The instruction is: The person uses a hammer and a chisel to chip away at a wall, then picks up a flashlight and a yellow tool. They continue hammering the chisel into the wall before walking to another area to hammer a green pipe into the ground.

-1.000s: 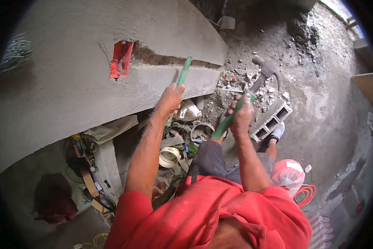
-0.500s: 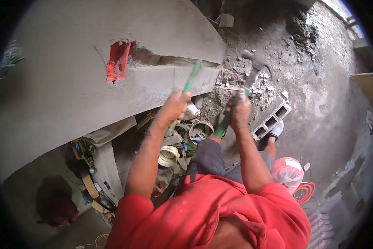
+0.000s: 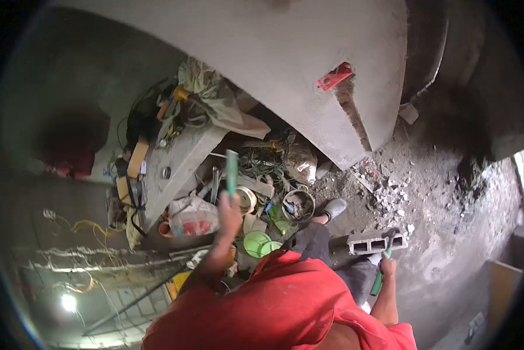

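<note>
My left hand (image 3: 229, 217) is closed around a green chisel (image 3: 232, 170), held upright over the clutter to the left of my body. Low on the right, my right hand (image 3: 387, 266) grips the green handle of a claw hammer (image 3: 377, 284). The hammer's head overlaps the hollow concrete block (image 3: 361, 239) on the floor by my leg. In the grey plastered wall (image 3: 297, 64) ahead sits a red electrical box (image 3: 334, 77), with a rough groove (image 3: 353, 114) running from it toward the wall's lower edge.
Broken rubble (image 3: 390, 195) covers the floor below the groove. Near my feet are a round bucket (image 3: 299, 205) with debris, green plastic bowls (image 3: 259, 244) and a white sack (image 3: 193, 216). A concrete ledge (image 3: 183, 157) bears tools and cloth. A lit bulb (image 3: 68, 302) glows at lower left.
My view has swung left, and the wall box now appears farther right. The chisel has moved away from the groove to my left; the hammer has dropped to my right side.
</note>
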Demonstrator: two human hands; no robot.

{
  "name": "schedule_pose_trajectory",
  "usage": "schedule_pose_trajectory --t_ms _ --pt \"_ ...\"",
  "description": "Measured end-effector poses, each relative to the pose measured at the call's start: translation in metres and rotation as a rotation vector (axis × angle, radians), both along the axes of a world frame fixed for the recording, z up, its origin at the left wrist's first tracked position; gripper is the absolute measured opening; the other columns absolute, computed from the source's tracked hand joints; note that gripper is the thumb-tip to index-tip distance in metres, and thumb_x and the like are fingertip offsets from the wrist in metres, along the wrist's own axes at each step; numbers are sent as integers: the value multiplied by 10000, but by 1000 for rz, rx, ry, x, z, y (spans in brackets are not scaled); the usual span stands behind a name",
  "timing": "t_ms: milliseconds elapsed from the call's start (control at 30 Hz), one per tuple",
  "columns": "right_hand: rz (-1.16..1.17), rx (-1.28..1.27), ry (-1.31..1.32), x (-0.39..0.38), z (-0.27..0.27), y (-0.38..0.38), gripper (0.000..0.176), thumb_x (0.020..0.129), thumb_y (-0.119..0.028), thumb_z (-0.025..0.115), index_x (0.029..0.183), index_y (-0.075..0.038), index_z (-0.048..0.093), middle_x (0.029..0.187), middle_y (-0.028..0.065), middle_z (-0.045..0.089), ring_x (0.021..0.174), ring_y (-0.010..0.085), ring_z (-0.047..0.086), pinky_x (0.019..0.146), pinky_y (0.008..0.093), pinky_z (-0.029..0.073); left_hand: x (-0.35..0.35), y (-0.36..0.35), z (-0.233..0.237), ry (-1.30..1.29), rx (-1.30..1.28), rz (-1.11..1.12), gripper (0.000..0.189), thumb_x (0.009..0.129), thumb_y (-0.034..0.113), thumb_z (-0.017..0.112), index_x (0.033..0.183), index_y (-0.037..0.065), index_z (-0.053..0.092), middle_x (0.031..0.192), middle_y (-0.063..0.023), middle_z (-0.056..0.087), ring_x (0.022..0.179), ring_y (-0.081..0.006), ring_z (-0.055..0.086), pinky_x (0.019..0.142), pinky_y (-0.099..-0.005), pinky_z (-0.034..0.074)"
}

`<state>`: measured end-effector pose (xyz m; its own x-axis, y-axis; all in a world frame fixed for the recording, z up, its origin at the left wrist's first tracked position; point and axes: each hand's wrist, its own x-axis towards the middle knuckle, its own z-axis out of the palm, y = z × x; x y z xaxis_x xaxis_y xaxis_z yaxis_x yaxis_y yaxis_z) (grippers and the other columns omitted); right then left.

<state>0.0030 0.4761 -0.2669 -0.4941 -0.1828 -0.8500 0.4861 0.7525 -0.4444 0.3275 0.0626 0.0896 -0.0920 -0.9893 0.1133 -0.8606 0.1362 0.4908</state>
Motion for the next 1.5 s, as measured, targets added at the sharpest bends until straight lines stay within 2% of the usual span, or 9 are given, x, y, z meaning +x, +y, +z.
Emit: schedule_pose_trajectory --t_ms 133,267,533,667,733,1133,1367,1433,1500 --pt "174 136 -16 -7 34 24 399 863 -333 709 758 43 626 596 114 594 475 223 559 454 399 444 90 -104 37 -196 -418 152 285 961 243 550 1016 -37 558 829 -223 613 763 -368 623 676 -469 471" --pt "220 186 -2 3 9 63 382 869 -320 698 815 50 625 599 113 579 476 254 574 421 422 445 218 -253 53 450 -41 442 346 913 243 601 1051 -74 572 700 -109 596 533 -239 590 454 -387 446" --pt "-134 279 -83 36 59 57 358 889 -292 678 829 54 607 601 132 561 458 270 565 401 424 448 225 -365 121 253 -451 657 425 912 314 600 1142 -44 607 947 -211 687 907 -355 660 791 -431 502" --pt "-108 321 -67 44 90 33 349 873 -285 703 755 25 594 589 120 555 453 253 561 404 417 448 145 -363 154 -54 -440 102 355 869 265 629 1031 -48 669 1026 -253 674 951 -408 651 826 -454 500" --pt "-62 271 -45 43 82 26 372 851 -309 728 717 10 593 583 107 554 451 240 558 410 408 441 134 -426 128 -903 -608 -560 326 881 265 607 1003 -28 681 1025 -228 685 952 -395 653 820 -458 505" --pt "16 291 233 42 217 8 401 876 -362 693 769 18 622 604 78 600 479 182 590 438 348 473 32 -502 82 -842 -196 -572 377 904 309 563 1110 10 661 1093 -186 682 970 -363 651 843 -453 505" --pt "-62 284 287 -25 197 77 367 888 -322 666 778 24 614 603 83 595 472 173 581 450 335 473 110 -435 117 -505 -464 -223 407 955 267 553 1271 16 598 1230 -180 628 1072 -310 615 926 -413 488" --pt "-13 266 271 -58 180 97 372 889 -324 663 780 27 609 603 81 594 466 173 577 437 336 467 115 -394 145 668 57 -134 368 982 251 546 1257 14 606 1323 -132 562 1121 -284 585 952 -406 496" --pt "-36 263 184 -93 170 112 382 892 -332 661 782 30 609 598 83 587 465 175 576 415 345 453 115 -328 155 859 128 -131 459 979 282 587 1335 0 518 1324 -125 517 1112 -245 560 989 -415 499"
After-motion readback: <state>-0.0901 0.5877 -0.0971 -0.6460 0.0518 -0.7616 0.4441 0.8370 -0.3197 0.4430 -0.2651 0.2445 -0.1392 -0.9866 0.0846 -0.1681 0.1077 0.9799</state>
